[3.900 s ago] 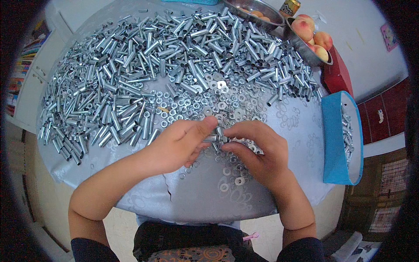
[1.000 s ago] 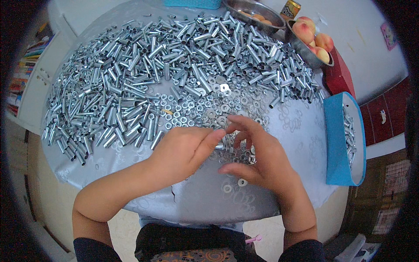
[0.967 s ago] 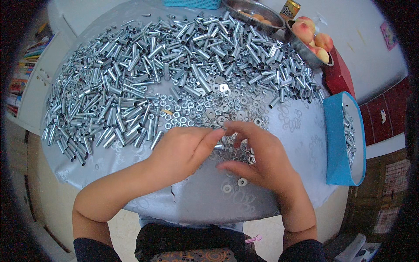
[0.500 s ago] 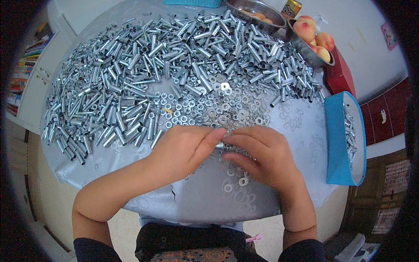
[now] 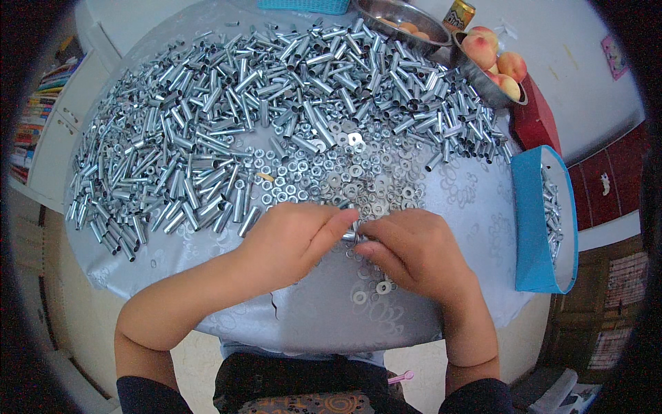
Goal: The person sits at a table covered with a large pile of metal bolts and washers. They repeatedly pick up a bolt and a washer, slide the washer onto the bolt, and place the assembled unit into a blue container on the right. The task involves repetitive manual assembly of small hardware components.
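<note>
My left hand (image 5: 293, 231) is closed, thumb pressed to its fingers, around a shiny metal sleeve (image 5: 349, 236) whose end shows at the fingertips. Right against that end, my right hand (image 5: 414, 248) has its thumb and fingers pinched together; what lies between them is too small to make out. Loose flat washers (image 5: 383, 287) lie below and around the right hand. Beyond both hands spread silvery hex nuts (image 5: 281, 181) and more washers. A large heap of metal sleeves (image 5: 207, 103) covers the far and left parts of the table.
A blue open box (image 5: 534, 221) holding metal pieces stands at the right edge of the cloth-covered table (image 5: 310, 321). Farther back are a bowl of peaches (image 5: 493, 86), a steel bowl with eggs (image 5: 407, 41), a can (image 5: 458, 15), a red box (image 5: 540, 117) and a turquoise basket (image 5: 303, 5).
The fingers of my right hand have drawn together from a looser spread and now pinch at the sleeve's end. My left hand stays nearly in place.
</note>
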### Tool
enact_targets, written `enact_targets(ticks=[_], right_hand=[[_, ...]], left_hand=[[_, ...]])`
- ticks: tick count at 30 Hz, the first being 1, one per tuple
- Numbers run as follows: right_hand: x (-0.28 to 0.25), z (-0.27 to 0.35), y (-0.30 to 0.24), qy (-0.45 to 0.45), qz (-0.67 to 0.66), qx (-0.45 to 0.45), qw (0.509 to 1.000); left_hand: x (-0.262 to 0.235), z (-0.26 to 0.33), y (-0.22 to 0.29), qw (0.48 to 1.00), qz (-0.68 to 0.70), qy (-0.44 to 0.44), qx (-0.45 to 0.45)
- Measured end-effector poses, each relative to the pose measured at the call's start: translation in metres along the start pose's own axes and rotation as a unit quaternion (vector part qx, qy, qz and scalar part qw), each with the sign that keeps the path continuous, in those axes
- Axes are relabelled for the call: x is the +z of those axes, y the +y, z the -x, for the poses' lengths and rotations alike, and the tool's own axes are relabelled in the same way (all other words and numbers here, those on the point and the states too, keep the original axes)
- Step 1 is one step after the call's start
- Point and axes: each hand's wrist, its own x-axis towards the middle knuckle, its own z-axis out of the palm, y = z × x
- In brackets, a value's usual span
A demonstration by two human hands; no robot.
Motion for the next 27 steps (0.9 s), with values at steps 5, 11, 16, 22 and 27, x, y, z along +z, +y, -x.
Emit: enact_targets(ticks=[5, 11, 16, 22, 27], right_hand=[[-0.001, 0.000, 0.002, -0.009, -0.002, -0.007, 1.000], [0.000, -0.001, 0.001, -0.009, -0.009, -0.004, 1.000], [0.003, -0.002, 0.001, 0.032, -0.035, -0.014, 0.999], [0.008, -0.003, 0.000, 0.089, -0.051, -0.003, 0.995], [0.005, -0.003, -0.005, 0.036, -0.048, 0.028, 0.998]], left_hand=[[0.001, 0.000, 0.000, 0.998, 0.046, 0.003, -0.031], [0.001, 0.000, 0.000, 0.998, 0.050, -0.003, -0.042], [0.001, -0.001, 0.001, 0.998, 0.051, 0.004, -0.031], [-0.002, -0.001, 0.002, 0.995, 0.057, -0.028, -0.077], [0.006, 0.001, -0.004, 0.999, 0.039, 0.024, 0.007]])
